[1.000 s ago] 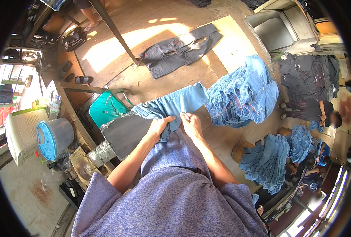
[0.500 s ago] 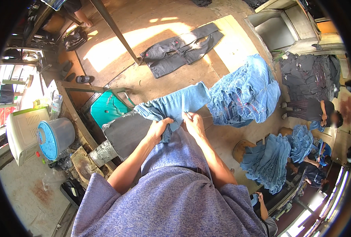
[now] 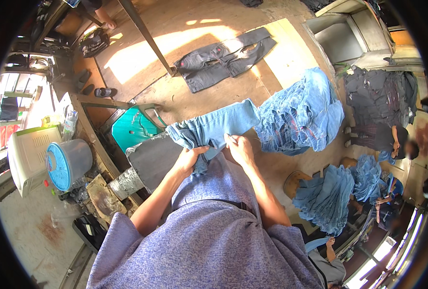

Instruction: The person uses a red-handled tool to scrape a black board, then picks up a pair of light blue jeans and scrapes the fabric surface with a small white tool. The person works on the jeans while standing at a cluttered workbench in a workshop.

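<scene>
Light blue jeans (image 3: 221, 121) lie stretched over the end of a dark padded board (image 3: 152, 161) in front of my waist. My left hand (image 3: 193, 159) is closed on the bunched part of the cloth, thumb on top. Along the near edge of the flat part, my right hand (image 3: 239, 149) is closed in a pinch on the denim. Whether its fingers also hold something small cannot be made out. Just right of the far end of the jeans rises a tall pile of light blue jeans (image 3: 298, 113).
Dark trousers (image 3: 223, 58) lie spread on the floor ahead. A green plastic stool (image 3: 134, 127) stands beyond the board; a lidded tub (image 3: 74, 164) is at left. On the right are a heap of dark garments (image 3: 380, 96), more denim (image 3: 325, 197) and several people.
Both hands keep their hold on the jeans, with only a slight shift. At lower right, another person's hand has moved with a piece of blue cloth.
</scene>
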`<action>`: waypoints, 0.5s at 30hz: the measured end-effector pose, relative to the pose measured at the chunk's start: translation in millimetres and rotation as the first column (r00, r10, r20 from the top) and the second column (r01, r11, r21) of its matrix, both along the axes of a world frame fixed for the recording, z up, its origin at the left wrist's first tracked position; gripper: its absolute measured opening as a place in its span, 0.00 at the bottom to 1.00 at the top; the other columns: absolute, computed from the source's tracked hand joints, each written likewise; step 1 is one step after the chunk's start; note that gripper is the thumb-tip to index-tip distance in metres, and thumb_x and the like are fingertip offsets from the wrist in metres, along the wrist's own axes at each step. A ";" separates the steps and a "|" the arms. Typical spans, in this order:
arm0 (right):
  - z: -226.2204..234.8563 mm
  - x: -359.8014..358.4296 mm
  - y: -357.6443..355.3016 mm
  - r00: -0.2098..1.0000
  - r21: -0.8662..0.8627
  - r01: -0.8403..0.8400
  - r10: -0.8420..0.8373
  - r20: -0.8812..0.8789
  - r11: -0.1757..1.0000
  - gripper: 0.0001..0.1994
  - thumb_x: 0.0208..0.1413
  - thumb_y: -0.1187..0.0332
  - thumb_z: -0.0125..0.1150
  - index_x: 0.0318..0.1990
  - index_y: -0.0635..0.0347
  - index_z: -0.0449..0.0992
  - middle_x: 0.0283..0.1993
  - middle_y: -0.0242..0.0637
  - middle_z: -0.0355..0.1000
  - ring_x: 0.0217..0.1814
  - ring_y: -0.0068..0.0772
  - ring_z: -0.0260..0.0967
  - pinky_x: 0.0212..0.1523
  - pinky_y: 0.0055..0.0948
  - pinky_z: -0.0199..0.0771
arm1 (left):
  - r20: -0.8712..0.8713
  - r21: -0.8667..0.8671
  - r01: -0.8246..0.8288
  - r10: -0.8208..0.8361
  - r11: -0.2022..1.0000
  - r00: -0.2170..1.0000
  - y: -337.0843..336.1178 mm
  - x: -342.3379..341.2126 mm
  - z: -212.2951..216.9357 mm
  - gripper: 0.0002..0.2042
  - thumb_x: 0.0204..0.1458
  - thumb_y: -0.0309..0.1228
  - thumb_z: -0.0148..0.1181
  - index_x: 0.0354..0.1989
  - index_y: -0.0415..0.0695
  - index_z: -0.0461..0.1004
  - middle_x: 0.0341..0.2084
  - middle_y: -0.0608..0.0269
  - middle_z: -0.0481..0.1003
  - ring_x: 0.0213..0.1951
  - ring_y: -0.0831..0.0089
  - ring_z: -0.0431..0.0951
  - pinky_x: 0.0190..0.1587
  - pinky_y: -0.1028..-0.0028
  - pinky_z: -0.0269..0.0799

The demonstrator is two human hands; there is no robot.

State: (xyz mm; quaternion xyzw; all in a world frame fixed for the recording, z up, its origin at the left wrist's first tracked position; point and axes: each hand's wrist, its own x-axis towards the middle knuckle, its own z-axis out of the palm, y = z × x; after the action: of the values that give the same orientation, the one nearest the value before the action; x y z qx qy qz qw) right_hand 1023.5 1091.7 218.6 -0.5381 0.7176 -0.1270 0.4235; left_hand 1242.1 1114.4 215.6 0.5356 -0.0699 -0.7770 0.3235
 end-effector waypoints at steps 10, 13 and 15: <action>20.2 8.6 -32.3 0.881 0.185 -0.286 0.182 0.436 0.940 0.14 0.62 0.60 0.67 0.37 0.64 0.84 0.28 0.32 0.74 0.32 0.23 0.66 0.38 0.31 0.69 | 0.087 -0.123 -0.033 0.043 0.992 0.995 10.2 1.1 -0.5 0.22 0.59 0.26 0.71 0.61 0.37 0.75 0.54 0.59 0.80 0.55 0.66 0.79 0.59 0.65 0.76; 13.1 6.2 -35.7 0.897 0.283 -0.274 0.139 0.419 0.919 0.15 0.61 0.58 0.69 0.42 0.62 0.88 0.32 0.32 0.79 0.33 0.23 0.68 0.38 0.29 0.70 | 0.097 -0.125 -0.007 0.019 0.992 0.995 11.3 2.6 -2.8 0.23 0.60 0.27 0.71 0.62 0.37 0.75 0.55 0.58 0.80 0.55 0.66 0.79 0.59 0.65 0.77; 9.3 0.6 -36.8 0.917 0.344 -0.253 0.110 0.384 0.904 0.16 0.60 0.57 0.71 0.45 0.61 0.89 0.34 0.33 0.82 0.33 0.22 0.70 0.38 0.27 0.70 | 0.091 -0.114 0.007 0.003 0.993 0.996 12.0 3.2 -5.4 0.24 0.60 0.27 0.71 0.64 0.37 0.74 0.55 0.58 0.80 0.56 0.66 0.80 0.60 0.64 0.77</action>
State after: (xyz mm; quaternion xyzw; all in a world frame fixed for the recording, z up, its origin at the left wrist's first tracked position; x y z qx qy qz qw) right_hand 1024.1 1054.9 228.0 -0.4774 0.5857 -0.0375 0.6540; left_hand 1245.4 1126.4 210.2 0.5507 -0.1296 -0.7470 0.3493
